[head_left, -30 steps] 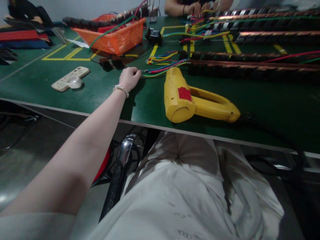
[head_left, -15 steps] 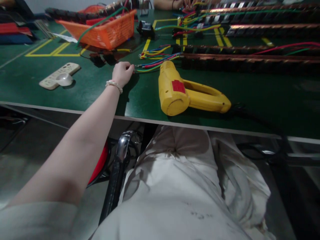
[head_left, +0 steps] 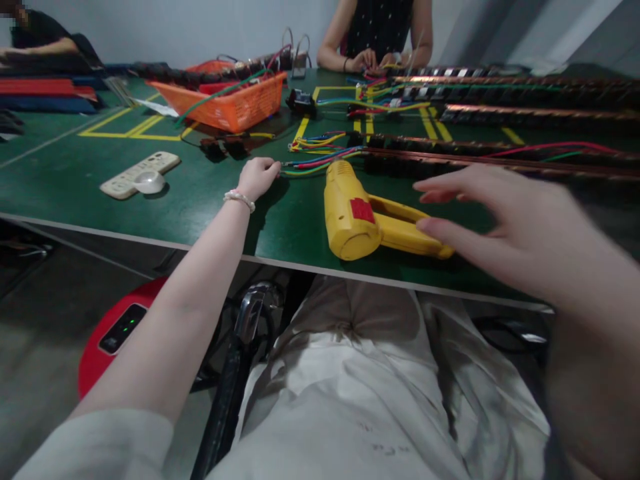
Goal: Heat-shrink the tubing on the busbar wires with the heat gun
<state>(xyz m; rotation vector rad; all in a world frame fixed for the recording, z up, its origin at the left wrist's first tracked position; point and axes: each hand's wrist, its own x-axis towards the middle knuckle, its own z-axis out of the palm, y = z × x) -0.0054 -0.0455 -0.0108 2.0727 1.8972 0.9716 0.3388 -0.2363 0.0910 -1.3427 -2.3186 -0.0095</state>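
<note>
My left hand [head_left: 259,179] rests on the green table, fingers closed at the tip of a green-yellow wire [head_left: 303,173]. Blue and red wires [head_left: 325,160] lie just beyond its fingertips, running left out of a long copper bar assembly [head_left: 440,157]. A yellow heat gun [head_left: 353,223] with a red patch lies on its side near the table edge, nozzle pointing away from me. Over its handle hovers my right hand [head_left: 510,223], blurred, thumb and fingers spread and nothing in them. The thumb overlaps the handle; whether it touches cannot be told.
An orange basket [head_left: 235,110] holds dark parts and cables at the back left. A beige power strip [head_left: 117,180] with a roll of clear tape [head_left: 150,183] lies to the left. More bars [head_left: 530,115] fill the back right. A co-worker [head_left: 373,40] sits opposite.
My right hand has come into view from the right, over the heat gun's handle. The head view has tilted up, showing more of the co-worker. My left hand keeps its place by the wire ends.
</note>
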